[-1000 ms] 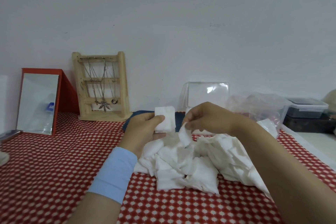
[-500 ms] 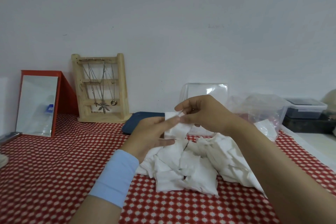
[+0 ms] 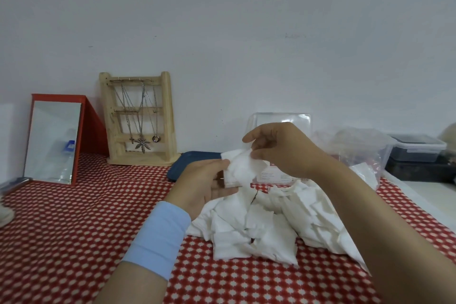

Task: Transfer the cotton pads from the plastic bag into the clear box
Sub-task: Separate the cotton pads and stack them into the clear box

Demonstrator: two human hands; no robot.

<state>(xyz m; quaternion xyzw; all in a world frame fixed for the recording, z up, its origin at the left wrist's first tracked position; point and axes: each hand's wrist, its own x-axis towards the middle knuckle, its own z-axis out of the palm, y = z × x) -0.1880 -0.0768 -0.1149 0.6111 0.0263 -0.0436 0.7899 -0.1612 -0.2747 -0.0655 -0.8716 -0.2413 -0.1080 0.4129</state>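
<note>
A: Raised since the earlier frame is the right hand [image 3: 283, 150], with a cotton pad [image 3: 238, 155] pinched at thumb and fingertip.
B: And the left hand [image 3: 204, 180]?
A: Curled round a small pad stack [image 3: 234, 176] — touched by the pinched pad. A loose pad heap [image 3: 266, 227] is spread on the checked tablecloth [image 3: 74, 217]; the clear box [image 3: 271, 118] stands behind, the plastic bag [image 3: 362, 143] beside it.

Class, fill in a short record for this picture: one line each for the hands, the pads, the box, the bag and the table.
Left hand: holds a small stack of pads
Right hand: pinches the stack from above
Pile: loose pads heaped on the cloth
Box: clear, lid up, behind the hands
Bag: crumpled, right of the box
</note>
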